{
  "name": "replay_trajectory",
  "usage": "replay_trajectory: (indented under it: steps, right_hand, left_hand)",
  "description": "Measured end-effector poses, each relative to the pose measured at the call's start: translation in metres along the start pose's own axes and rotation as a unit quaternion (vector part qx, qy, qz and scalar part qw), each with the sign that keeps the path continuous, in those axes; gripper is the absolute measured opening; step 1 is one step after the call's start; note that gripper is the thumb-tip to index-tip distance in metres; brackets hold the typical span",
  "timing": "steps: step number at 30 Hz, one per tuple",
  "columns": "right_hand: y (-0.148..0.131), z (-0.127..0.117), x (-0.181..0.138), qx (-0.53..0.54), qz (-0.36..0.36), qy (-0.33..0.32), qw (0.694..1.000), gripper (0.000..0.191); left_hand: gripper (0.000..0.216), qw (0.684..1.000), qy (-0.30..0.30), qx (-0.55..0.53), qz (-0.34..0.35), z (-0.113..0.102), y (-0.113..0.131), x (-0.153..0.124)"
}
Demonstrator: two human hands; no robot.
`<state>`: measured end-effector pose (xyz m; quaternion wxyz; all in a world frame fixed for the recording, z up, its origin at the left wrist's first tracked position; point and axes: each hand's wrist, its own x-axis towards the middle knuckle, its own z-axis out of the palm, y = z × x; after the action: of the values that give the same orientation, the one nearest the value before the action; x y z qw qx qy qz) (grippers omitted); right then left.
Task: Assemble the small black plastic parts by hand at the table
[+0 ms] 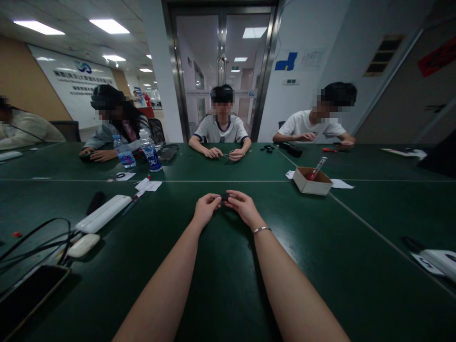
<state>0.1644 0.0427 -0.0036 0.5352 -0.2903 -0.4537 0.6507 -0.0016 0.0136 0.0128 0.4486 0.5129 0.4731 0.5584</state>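
Both of my arms reach forward over the dark green table (228,266). Between my fingertips is a small black piece (224,196), too small and dark for me to tell its kind. My left hand (207,209) pinches its left end with thumb and fingers. On the other end, my right hand (242,207) has its fingers closed, and a metal bracelet (261,229) circles that wrist. The piece is just above or on the tabletop; I cannot tell which. My fingers partly hide it.
Left lie a phone (33,289), a white power strip (103,213), cables (39,247) and a screwdriver (132,203). Two bottles (151,154) stand farther back. Right of centre is a cardboard box (312,184) with a red-tipped tool inside. Several people sit across the table, hands on small objects.
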Motion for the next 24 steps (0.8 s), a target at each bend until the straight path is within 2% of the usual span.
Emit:
replay_trajectory:
  steps: [11,17,24]
  right_hand:
    - [-0.0016,0.0004,-0.001,-0.001,-0.002,-0.004,1.0,0.039]
    - [-0.0033,0.0019,-0.0023,0.003,0.0,-0.011,1.0,0.039]
    - [-0.005,0.0035,-0.0044,-0.002,0.003,-0.033,0.999,0.038]
  left_hand:
    - [0.038,0.999,0.006,0.038,-0.008,-0.0006,-0.0041,0.003]
    - [0.044,0.99,0.027,0.135,0.017,-0.0011,-0.0026,0.0007]
    - [0.058,0.979,0.048,0.198,-0.012,-0.0046,-0.0039,0.0]
